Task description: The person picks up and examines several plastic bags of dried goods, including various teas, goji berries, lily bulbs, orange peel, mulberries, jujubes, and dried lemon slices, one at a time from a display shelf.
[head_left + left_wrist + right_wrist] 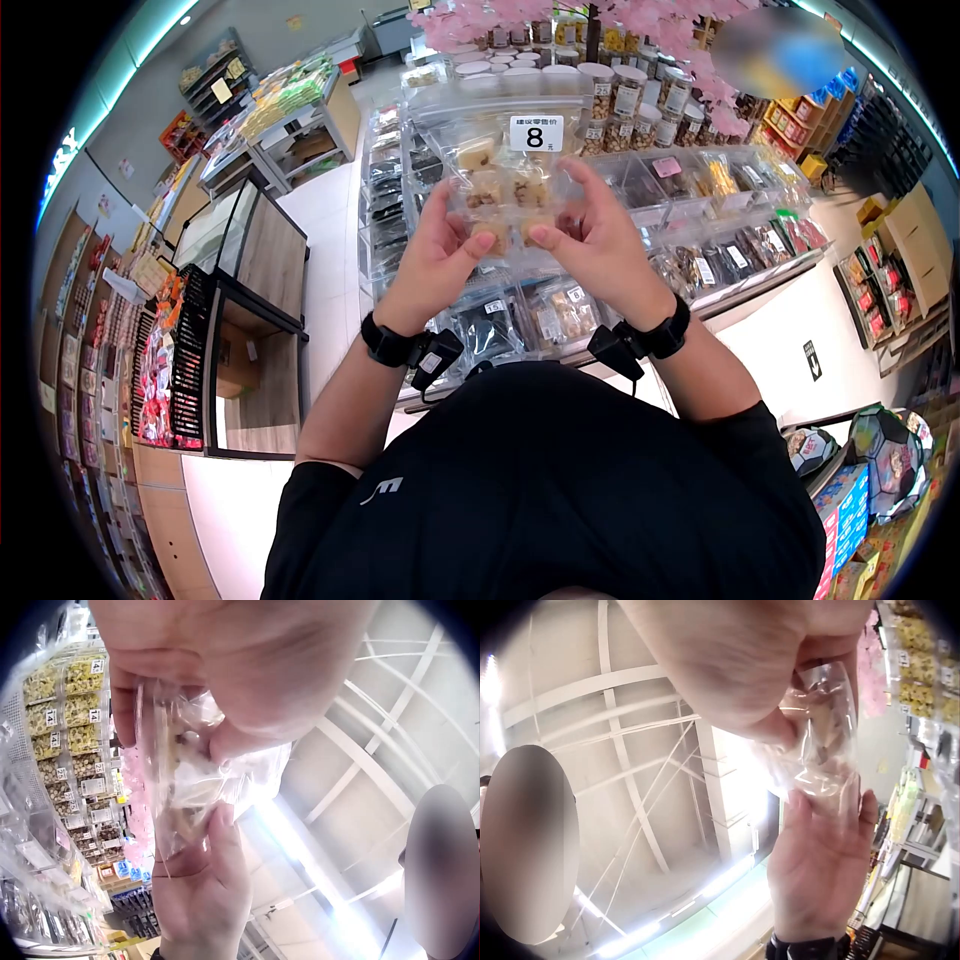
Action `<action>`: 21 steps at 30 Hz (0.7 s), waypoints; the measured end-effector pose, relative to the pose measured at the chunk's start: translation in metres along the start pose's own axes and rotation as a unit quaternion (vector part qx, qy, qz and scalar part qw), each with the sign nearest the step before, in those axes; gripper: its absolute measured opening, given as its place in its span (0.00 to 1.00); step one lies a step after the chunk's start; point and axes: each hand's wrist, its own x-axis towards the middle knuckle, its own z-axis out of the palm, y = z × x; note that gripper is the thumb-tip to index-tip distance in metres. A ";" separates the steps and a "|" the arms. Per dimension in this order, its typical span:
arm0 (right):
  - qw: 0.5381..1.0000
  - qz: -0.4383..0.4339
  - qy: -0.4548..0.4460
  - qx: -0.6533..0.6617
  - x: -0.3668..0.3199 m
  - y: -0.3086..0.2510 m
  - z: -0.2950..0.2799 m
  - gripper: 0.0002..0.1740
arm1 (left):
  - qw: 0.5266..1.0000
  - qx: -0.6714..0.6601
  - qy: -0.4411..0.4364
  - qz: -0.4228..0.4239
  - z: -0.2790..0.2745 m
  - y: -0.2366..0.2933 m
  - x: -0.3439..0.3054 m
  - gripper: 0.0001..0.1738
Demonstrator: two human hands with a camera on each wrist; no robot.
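Note:
A clear plastic bag [505, 185] of pale, nut-studded pieces is held up over the display, a white label reading 8 near its top. The left hand [436, 255] grips its lower left side, thumb on the front and fingers behind. On the lower right side the right hand [607, 250] grips it the same way. In the left wrist view the left hand [240, 667] pinches the crinkled bag [187, 780], with the right hand [201, 889] opposite. The right wrist view shows the right hand [757, 667] on the bag [821, 742], the left hand [817, 862] across from it.
Below and around the bag stands a display case [700, 290] of packaged snacks, with lidded jars [628, 88] and pink blossoms [680, 30] behind. A dark-framed cabinet [255, 370] and snack shelves stand at the left; a shelf rack [885, 290] is at the right.

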 end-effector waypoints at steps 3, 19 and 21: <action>0.998 0.060 -0.014 -0.024 0.000 0.007 -0.010 0.37 | 0.999 0.008 0.006 -0.032 -0.002 -0.015 0.002 0.35; 0.903 0.349 -0.089 -0.234 -0.086 0.249 -0.058 0.36 | 0.842 -0.094 -0.046 -0.529 -0.011 -0.265 -0.042 0.16; 0.902 0.365 -0.083 -0.215 -0.091 0.257 -0.060 0.39 | 0.816 -0.088 -0.058 -0.569 -0.007 -0.278 -0.042 0.14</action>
